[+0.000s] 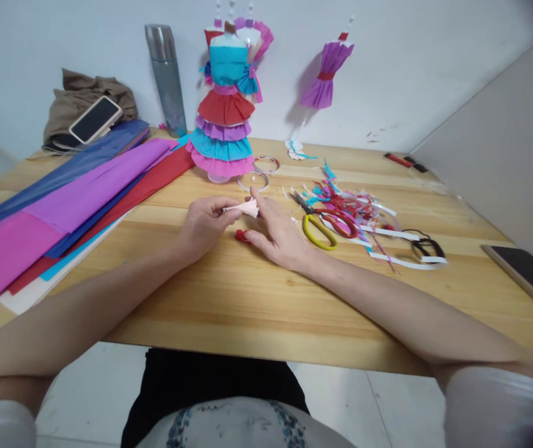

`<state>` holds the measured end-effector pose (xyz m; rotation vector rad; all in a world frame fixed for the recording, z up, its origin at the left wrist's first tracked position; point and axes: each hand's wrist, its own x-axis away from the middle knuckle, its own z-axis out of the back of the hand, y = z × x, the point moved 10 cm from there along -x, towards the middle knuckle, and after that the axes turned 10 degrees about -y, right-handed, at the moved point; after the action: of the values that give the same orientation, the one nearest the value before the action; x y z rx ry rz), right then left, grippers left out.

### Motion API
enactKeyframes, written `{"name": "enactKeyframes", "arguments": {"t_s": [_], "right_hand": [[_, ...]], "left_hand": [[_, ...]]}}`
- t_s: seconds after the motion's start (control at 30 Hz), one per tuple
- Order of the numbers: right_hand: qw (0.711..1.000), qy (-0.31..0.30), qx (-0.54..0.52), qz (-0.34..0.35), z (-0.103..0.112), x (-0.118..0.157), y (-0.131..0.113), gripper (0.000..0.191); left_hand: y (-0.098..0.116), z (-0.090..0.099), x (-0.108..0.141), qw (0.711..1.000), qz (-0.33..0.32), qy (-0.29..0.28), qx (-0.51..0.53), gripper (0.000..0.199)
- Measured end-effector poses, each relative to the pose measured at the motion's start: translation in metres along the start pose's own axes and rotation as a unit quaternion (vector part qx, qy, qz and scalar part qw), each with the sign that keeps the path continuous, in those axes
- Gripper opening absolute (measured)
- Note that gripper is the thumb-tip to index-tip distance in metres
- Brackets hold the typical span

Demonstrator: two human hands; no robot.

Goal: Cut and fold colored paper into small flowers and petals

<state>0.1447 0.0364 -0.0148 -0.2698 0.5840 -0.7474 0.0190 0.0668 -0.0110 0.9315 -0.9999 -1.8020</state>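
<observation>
White shirt front with blue-grey patterned bands (pixel 236 429) at the bottom centre, below the edge of a pale wooden table (pixel 192 311). At the left of the frame, long overlapping paper sheets in blue, magenta, red and white (pixel 108 199); above them, upper left, crumpled brown cloth (pixel 117 96) under a black-screened phone in a pale case (pixel 96 121), then an upright grey bottle with silver cap (pixel 168 93). Near the centre, left hand (pixel 205 229) pinching a pale pink gathered paper piece (pixel 246 208) between thumb and fingers, just below a small dress form in a tiered multicoloured paper dress (pixel 226 118). Right hand (pixel 281 233) at the piece's flared end, impossible to tell whether gripping or merely touching; small red scrap (pixel 241 235) by the right thumb. Right of centre, scissors with yellow and red handle loops (pixel 312 213) against a tangled heap of coloured trimmings (pixel 341 202). Farther right, coiled black cord (pixel 428 249); at the right edge, a dark flat slab with pale rim (pixel 528 277).
</observation>
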Motion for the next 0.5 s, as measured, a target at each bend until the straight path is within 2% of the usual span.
{"name": "enactKeyframes", "arguments": {"t_s": [0.17,0.33,0.4,0.5], "right_hand": [[1.000,0.006,-0.011,0.006,0.005,0.000,-0.002,0.074],[0.998,0.029,-0.051,0.004,0.016,0.000,-0.007,0.072],[0.998,0.043,-0.050,-0.004,0.020,0.000,-0.008,0.065],[0.998,0.044,-0.043,-0.030,0.021,0.000,-0.008,0.045]], "left_hand": [[0.001,0.000,-0.001,1.000,-0.005,-0.004,-0.008,0.023],[0.007,-0.003,0.000,0.997,-0.026,-0.017,-0.064,0.020],[0.011,-0.006,0.001,0.994,-0.042,-0.023,-0.100,0.019],[0.016,-0.010,0.002,0.987,-0.066,-0.034,-0.144,0.018]]}}
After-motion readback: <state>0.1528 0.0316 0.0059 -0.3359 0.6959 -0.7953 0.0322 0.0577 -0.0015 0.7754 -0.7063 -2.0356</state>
